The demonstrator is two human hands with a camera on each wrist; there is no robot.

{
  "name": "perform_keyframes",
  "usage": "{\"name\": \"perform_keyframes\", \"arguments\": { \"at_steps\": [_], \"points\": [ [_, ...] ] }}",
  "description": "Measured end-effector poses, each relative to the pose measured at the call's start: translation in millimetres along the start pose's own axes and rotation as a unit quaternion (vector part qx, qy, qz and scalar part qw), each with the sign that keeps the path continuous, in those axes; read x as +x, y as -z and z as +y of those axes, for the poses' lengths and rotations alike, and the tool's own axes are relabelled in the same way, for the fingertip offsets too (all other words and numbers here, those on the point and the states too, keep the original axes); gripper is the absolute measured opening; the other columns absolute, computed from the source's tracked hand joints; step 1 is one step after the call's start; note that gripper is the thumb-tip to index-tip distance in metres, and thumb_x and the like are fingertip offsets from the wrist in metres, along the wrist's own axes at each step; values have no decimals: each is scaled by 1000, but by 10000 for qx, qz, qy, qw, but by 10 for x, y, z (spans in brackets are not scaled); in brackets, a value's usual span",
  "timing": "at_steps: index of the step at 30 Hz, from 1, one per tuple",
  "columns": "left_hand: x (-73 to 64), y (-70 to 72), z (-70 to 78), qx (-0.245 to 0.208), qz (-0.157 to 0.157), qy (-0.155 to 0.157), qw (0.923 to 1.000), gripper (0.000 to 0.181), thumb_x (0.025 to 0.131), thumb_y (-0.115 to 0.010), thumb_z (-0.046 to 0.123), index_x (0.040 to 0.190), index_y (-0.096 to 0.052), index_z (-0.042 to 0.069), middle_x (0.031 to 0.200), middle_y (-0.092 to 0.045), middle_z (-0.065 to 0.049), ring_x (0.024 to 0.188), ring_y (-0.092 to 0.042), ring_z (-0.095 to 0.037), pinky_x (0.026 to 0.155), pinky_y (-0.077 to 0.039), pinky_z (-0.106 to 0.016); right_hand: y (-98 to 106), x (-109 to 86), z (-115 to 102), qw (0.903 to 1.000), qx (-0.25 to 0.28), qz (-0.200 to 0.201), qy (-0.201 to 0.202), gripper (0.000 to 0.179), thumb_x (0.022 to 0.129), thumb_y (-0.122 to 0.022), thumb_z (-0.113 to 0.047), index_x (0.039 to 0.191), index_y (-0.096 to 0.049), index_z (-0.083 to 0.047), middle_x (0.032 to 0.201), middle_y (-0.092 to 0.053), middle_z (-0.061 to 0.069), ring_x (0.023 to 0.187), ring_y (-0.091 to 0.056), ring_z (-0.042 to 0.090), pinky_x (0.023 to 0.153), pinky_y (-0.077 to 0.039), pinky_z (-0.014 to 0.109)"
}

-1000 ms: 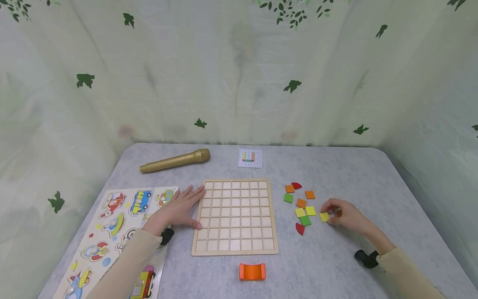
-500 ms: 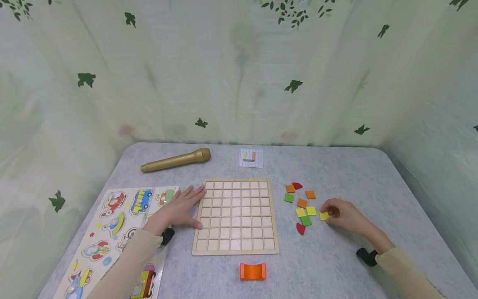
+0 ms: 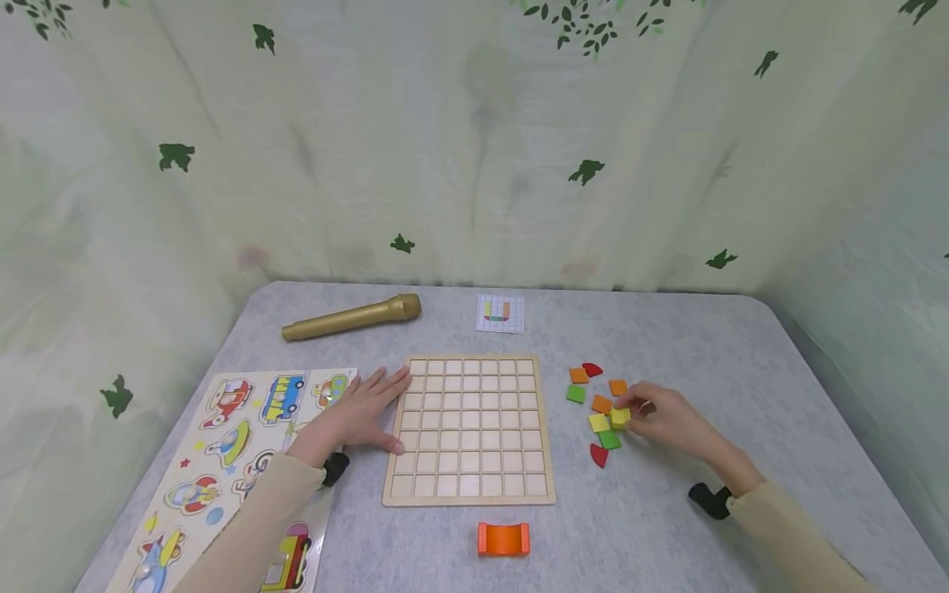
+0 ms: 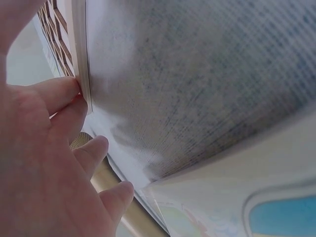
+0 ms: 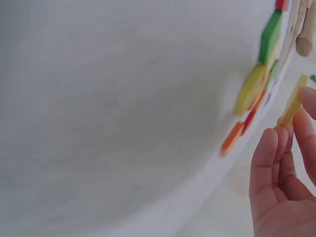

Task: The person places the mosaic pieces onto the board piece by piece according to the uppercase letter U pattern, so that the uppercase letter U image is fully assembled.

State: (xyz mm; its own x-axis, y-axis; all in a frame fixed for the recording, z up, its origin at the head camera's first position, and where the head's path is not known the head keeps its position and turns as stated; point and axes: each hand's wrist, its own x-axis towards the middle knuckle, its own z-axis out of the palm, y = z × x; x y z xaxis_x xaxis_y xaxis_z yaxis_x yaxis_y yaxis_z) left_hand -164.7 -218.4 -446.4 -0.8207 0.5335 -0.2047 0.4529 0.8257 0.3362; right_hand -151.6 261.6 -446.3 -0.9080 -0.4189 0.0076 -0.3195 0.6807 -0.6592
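Observation:
My right hand (image 3: 670,420) pinches a yellow square tile (image 5: 292,102) between thumb and fingers. In the right wrist view that tile is raised off the table. It hovers over the right side of a loose group of small tiles, close to another yellow tile (image 3: 598,423) and a green tile (image 3: 610,440). On the left, my left hand (image 3: 359,418) lies with fingers spread, its fingertips and thumb touching the left edge of a wooden grid board (image 3: 469,431). The left wrist view has the fingertips (image 4: 71,89) against the board's frame.
Orange tiles (image 3: 602,403) and red quarter-round pieces (image 3: 599,455) lie among the group. A small pattern card (image 3: 500,314) and a gold microphone-shaped object (image 3: 352,318) are at the back. A vehicle picture board (image 3: 222,449) lies left, an orange curved block (image 3: 503,540) in front.
My right hand has lifted the yellow tile from the table and carried it left, over the group of tiles. The left hand stays on the board's edge.

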Motion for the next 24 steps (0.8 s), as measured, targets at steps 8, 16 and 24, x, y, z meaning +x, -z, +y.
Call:
{"name": "perform_keyframes", "arguments": {
  "at_steps": [8,16,24],
  "points": [
    [3,-17,-9,-31,-10,86,10000,110,70,-77,54,151,-24,2,157,-18,-14,141,-11,-43,107,-7,-66,-135,282,-227,9986,238,-33,472,21,80,-73,2,99,-66,-5,93,-61,-1,81,-54,18,75,-53,32],
    [2,-26,-20,-15,5,98,10000,110,70,-76,56,151,-24,3,157,-18,-13,141,-11,-43,108,-6,-66,-282,587,-443,9930,432,-235,1071,20,82,-72,1,100,-66,-5,96,-62,0,83,-55,17,76,-53,33],
    [7,-40,-29,45,14,102,9999,112,68,-75,58,151,-24,3,157,-19,-13,141,-11,-43,108,-7,-66,-432,835,-634,9866,663,-513,1401,18,84,-67,1,102,-66,-4,98,-62,1,85,-56,17,76,-53,31]
  ]
}}
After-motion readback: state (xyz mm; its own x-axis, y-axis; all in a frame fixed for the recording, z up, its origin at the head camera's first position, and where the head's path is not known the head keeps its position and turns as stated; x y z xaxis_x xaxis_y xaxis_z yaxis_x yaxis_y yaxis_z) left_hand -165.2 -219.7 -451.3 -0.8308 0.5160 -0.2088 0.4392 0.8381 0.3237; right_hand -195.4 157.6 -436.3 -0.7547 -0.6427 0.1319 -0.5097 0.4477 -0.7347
